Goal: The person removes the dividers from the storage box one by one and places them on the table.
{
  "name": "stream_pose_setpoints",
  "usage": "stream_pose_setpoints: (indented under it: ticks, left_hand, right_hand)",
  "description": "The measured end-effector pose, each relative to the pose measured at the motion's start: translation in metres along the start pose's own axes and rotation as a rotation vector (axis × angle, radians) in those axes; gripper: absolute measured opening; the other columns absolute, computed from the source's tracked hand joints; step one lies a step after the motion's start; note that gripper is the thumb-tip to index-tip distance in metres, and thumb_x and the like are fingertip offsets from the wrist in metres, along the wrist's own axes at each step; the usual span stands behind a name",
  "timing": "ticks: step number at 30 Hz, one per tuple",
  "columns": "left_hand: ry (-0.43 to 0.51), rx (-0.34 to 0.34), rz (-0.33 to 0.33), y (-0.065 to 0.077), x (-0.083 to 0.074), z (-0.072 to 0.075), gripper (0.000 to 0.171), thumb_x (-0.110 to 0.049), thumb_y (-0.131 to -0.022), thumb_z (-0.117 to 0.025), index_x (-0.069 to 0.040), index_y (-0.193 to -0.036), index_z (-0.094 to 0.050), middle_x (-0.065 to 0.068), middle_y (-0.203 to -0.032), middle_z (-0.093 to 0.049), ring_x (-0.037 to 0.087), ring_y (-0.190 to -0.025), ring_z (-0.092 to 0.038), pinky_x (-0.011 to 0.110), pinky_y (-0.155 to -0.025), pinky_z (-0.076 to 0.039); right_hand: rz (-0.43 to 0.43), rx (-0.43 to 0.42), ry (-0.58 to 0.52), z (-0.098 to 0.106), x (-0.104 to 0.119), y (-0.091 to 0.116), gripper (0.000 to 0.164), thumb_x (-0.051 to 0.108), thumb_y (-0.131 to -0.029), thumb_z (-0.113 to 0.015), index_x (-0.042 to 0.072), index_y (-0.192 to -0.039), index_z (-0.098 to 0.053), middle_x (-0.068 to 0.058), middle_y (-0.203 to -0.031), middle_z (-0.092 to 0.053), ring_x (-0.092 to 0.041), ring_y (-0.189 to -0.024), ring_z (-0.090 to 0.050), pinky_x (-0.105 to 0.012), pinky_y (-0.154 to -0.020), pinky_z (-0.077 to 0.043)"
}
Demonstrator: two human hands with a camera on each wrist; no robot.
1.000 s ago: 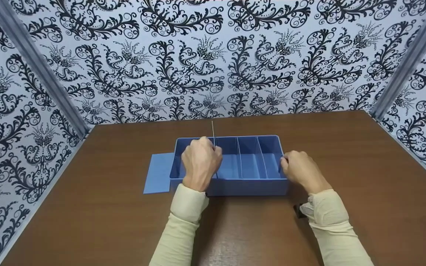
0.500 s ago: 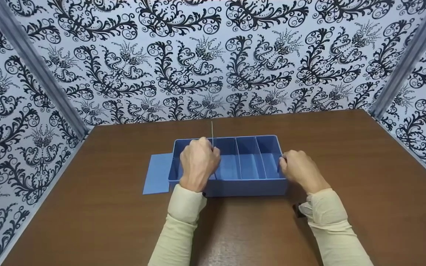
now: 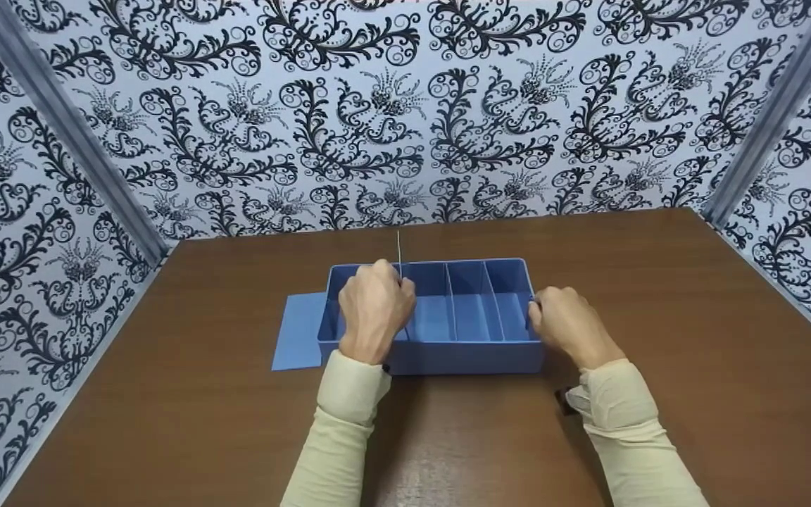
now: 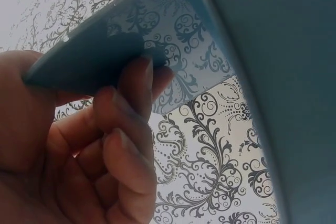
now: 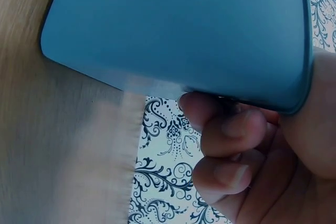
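A long blue plastic drawer box [image 3: 469,358] with thin upright dividers stands mid-table in the head view. Over its left part is my left hand [image 3: 376,303], pinching a blue divider panel [image 3: 400,250] seen almost edge-on and rising above the rim. The left wrist view has this panel [image 4: 89,56] between thumb and fingers beside the box wall [image 4: 283,66]. At the right end, my right hand [image 3: 571,320] grips the box's short side. Its curled fingers show below the box wall [image 5: 178,30] in the right wrist view. How deep the panel sits is hidden.
A flat blue panel [image 3: 298,331] lies on the brown table [image 3: 187,401] at the box's left end, partly behind its edge. Patterned walls [image 3: 377,141] enclose the table's back and sides. A small dark device [image 3: 566,401] sits at the right wrist.
The box has shifted slightly to the left, nearer the flat panel, and both hands have moved along with it. Both holds look the same.
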State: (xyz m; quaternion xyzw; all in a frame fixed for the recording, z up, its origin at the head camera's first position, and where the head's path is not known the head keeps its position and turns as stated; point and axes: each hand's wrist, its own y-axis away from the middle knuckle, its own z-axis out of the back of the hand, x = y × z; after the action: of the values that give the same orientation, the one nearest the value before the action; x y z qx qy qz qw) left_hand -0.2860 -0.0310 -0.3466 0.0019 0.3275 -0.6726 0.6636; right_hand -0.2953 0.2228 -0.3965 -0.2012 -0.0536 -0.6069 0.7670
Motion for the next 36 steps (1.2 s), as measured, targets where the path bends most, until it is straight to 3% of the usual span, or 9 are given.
stream_pose_setpoints:
  ticks: [3,10,15,18,22,28,36]
  left_hand:
    - [-0.003,-0.02,-0.019,0.0,0.002,0.0,0.046,-0.006,-0.081,-0.061,-0.019,-0.048,-0.031,-0.007,-0.045,-0.023,0.012,-0.041,-0.031,0.029,-0.04,-0.026]
    - [-0.036,0.008,-0.005,0.001,0.003,0.001,0.044,-0.007,-0.081,-0.062,-0.018,-0.048,-0.034,-0.005,-0.046,-0.032,0.015,-0.044,-0.042,0.031,-0.042,-0.034]
    - [-0.046,0.022,0.016,0.0,0.002,0.001,0.044,-0.008,-0.082,-0.062,-0.018,-0.049,-0.036,-0.004,-0.047,-0.036,0.016,-0.045,-0.045,0.031,-0.043,-0.037]
    - [-0.045,0.018,0.02,0.0,0.003,0.002,0.044,-0.009,-0.083,-0.063,-0.017,-0.049,-0.037,-0.004,-0.046,-0.035,0.016,-0.044,-0.045,0.03,-0.043,-0.035]
    - [-0.05,0.016,0.024,0.0,0.003,0.004,0.043,-0.009,-0.083,-0.063,-0.017,-0.049,-0.038,-0.003,-0.046,-0.037,0.016,-0.045,-0.046,0.031,-0.043,-0.037]
    - [-0.034,0.007,0.031,-0.002,0.004,0.006,0.043,-0.01,-0.083,-0.063,-0.018,-0.049,-0.037,-0.004,-0.045,-0.037,0.016,-0.044,-0.046,0.032,-0.043,-0.038]
    - [-0.001,-0.011,0.04,-0.002,0.007,0.014,0.042,-0.011,-0.083,-0.062,-0.018,-0.048,-0.04,-0.003,-0.046,-0.042,0.018,-0.044,-0.049,0.033,-0.044,-0.038]
  right_hand:
    - [0.007,-0.024,-0.004,-0.001,0.0,0.001,0.023,0.007,-0.091,-0.055,0.0,-0.07,-0.062,-0.023,-0.076,-0.065,-0.039,-0.069,-0.063,-0.057,-0.063,-0.049]
    - [-0.08,0.018,-0.045,0.0,0.002,0.0,0.024,0.01,-0.095,-0.052,-0.004,-0.082,-0.066,-0.024,-0.084,-0.067,-0.035,-0.073,-0.062,-0.056,-0.068,-0.049]
    - [-0.113,-0.002,-0.012,0.009,0.006,0.001,0.024,0.017,-0.096,-0.058,-0.003,-0.088,-0.068,-0.028,-0.091,-0.068,-0.045,-0.08,-0.065,-0.06,-0.069,-0.048]
    - [-0.08,-0.091,0.004,0.015,0.014,0.003,0.021,0.018,-0.094,-0.062,-0.002,-0.091,-0.068,-0.028,-0.092,-0.069,-0.05,-0.083,-0.065,-0.062,-0.069,-0.048]
    - [0.039,-0.167,-0.022,0.02,0.032,0.006,0.014,0.014,-0.092,-0.065,0.001,-0.089,-0.07,-0.02,-0.084,-0.071,-0.042,-0.075,-0.067,-0.058,-0.067,-0.05]
    - [0.148,-0.112,-0.053,0.024,0.051,0.011,0.008,0.01,-0.091,-0.068,0.004,-0.088,-0.072,-0.009,-0.078,-0.071,-0.025,-0.067,-0.064,-0.049,-0.067,-0.053]
    - [0.122,-0.07,-0.026,0.022,0.04,0.008,0.007,0.009,-0.09,-0.068,0.004,-0.089,-0.073,-0.007,-0.075,-0.068,-0.025,-0.067,-0.062,-0.05,-0.066,-0.051]
